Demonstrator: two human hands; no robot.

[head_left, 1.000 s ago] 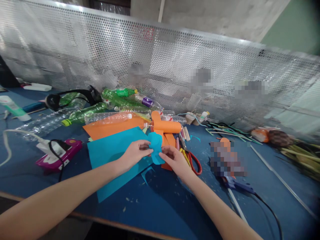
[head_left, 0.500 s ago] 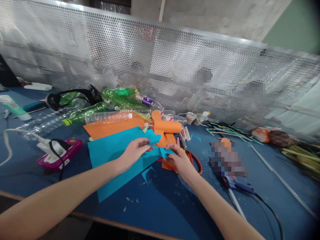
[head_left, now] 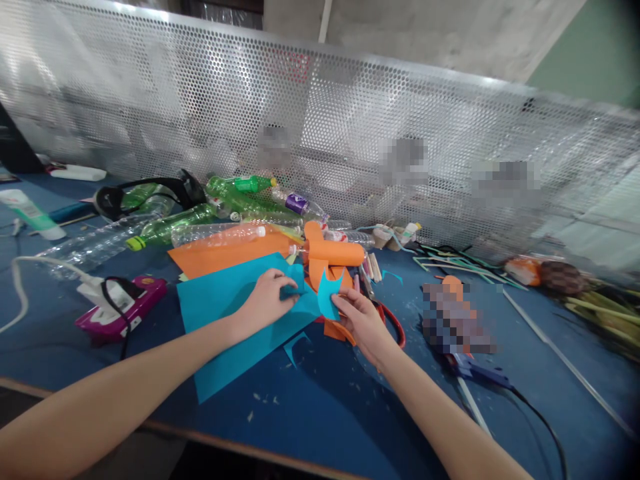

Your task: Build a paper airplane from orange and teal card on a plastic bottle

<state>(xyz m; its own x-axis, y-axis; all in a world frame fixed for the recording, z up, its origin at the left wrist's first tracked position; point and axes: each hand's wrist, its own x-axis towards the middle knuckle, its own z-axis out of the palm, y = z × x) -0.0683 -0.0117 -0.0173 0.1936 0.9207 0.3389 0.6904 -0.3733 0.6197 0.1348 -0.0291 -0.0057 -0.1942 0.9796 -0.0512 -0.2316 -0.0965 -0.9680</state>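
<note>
My right hand (head_left: 357, 317) pinches a small blue paper cutout (head_left: 329, 295) with two pointed tips at its top. My left hand (head_left: 267, 300) grips another small blue paper piece (head_left: 296, 278), curled, above a large blue sheet (head_left: 220, 360). Behind the hands lies an orange paper shape with a rolled tube (head_left: 337, 253). Under the blue sheet's far side is an orange sheet (head_left: 193, 257). Red-handled scissors (head_left: 395, 323) rest just right of my right hand, partly hidden by it. A thin blue scrap (head_left: 295, 347) lies in front of the large sheet.
Plastic bottles (head_left: 175, 223) and a black headset (head_left: 113, 200) lie at the back left. A magenta power strip (head_left: 123, 310) sits left. On the right are a blue glue gun (head_left: 480, 370) with its cable and thin strips (head_left: 465, 261). A perforated metal screen (head_left: 345, 127) stands behind.
My right hand has turned the blue cutout upright, so its pointed tips show. My left hand has shifted slightly left and up with its curled piece, and the two pieces are now farther apart.
</note>
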